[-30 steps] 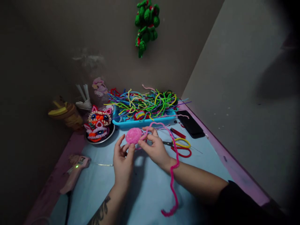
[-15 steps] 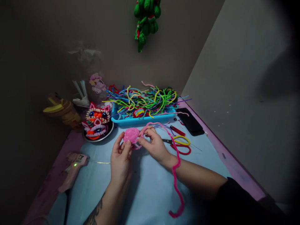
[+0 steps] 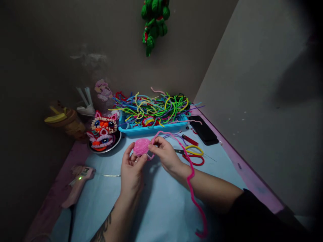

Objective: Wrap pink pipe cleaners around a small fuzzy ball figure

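A person's two bare hands meet above a pale blue surface (image 3: 164, 211). The left hand (image 3: 131, 173) holds a flat pink coil (image 3: 141, 147) by its left and lower edge, fingers curled around it and thumb near the bottom. The fingers of the right hand (image 3: 166, 153) pinch a pink strand (image 3: 193, 193) at the coil's right edge; the strand arches up, drapes over the right forearm and dangles to a curled, darker end. Behind the hands, a blue tray (image 3: 153, 130) overflows with colourful fuzzy stems (image 3: 151, 107). To the right lie scissors (image 3: 194, 164) with yellow and red handles, a red lighter (image 3: 190, 139) and a black phone (image 3: 205, 131). To the left are a bowl (image 3: 109, 150) of fuzzy animal faces (image 3: 103, 125) and a pink glue gun (image 3: 77, 189), its green light lit.
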{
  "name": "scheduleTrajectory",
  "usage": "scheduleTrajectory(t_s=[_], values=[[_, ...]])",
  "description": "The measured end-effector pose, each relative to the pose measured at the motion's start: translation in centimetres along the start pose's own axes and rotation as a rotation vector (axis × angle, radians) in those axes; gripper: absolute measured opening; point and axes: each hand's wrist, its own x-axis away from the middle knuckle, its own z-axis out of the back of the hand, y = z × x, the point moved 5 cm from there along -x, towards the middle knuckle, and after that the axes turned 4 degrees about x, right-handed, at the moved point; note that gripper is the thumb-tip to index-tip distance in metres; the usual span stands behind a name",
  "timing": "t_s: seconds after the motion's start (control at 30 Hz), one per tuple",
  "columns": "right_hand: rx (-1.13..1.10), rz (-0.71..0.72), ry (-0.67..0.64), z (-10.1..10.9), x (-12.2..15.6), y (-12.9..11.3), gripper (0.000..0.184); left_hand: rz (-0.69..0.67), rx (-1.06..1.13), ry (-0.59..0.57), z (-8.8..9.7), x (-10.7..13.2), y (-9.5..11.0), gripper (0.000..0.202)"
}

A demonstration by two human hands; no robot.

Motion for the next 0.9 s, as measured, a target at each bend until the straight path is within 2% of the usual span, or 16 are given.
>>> scheduleTrajectory(t_s=[0.07,0.13,0.27,0.33,0.4,0.43,0.47,0.53,0.57,0.6,0.63,0.7,0.73,0.8,0.9], values=[[0.029,0.012,-0.012,-0.1,0.1,-0.3,0.023,0.0,0.003,0.018,0.0,0.0,0.1,0.074],[0.164,0.09,-0.029,0.0,0.3,-1.1,0.019,-0.015,0.013,0.048,0.2,-0.2,0.4,0.072],[0.586,0.483,-0.066,1.2,1.4,-3.7,0.019,-0.08,0.083,0.093,0.7,-0.7,1.7,0.067],[0.746,0.651,-0.122,2.8,1.9,-4.3,0.022,-0.091,0.123,0.087,0.9,-1.0,2.4,0.063],[0.932,0.721,-0.185,5.4,2.0,-4.1,0.023,-0.074,0.165,0.077,0.9,-1.1,2.8,0.062],[1.016,0.728,-0.174,7.1,1.8,-4.1,0.021,-0.053,0.184,0.07,0.9,-1.1,2.8,0.062],[1.084,0.713,-0.082,9.3,1.4,-4.2,0.019,-0.029,0.2,0.058,0.8,-1.0,2.8,0.062],[1.248,0.591,0.202,14.1,0.3,-4.5,0.02,0.016,0.221,0.021,0.4,-0.8,2.7,0.06],[1.336,0.486,0.358,16.6,-0.3,-4.7,0.026,0.032,0.23,0.001,0.2,-0.6,2.6,0.059],[1.419,0.334,0.485,18.9,-0.9,-4.6,0.037,0.043,0.242,-0.016,0.0,-0.5,2.4,0.058],[1.484,0.164,0.557,21.0,-1.5,-4.4,0.05,0.052,0.257,-0.028,-0.2,-0.4,2.3,0.056],[1.548,-0.17,0.557,24.1,-2.8,-3.3,0.068,0.073,0.288,-0.034,-0.3,-0.4,1.9,0.055],[1.547,-0.294,0.527,25.1,-3.4,-2.6,0.074,0.085,0.299,-0.029,-0.3,-0.4,1.7,0.053],[1.539,-0.391,0.472,26.1,-4.6,-1.7,0.083,0.108,0.312,-0.01,-0.3,-0.5,1.4,0.048],[1.55,-0.433,0.476,26.4,-6.1,-1.0,0.09,0.126,0.326,0.028,0.0,-0.8,1.3,0.04]])
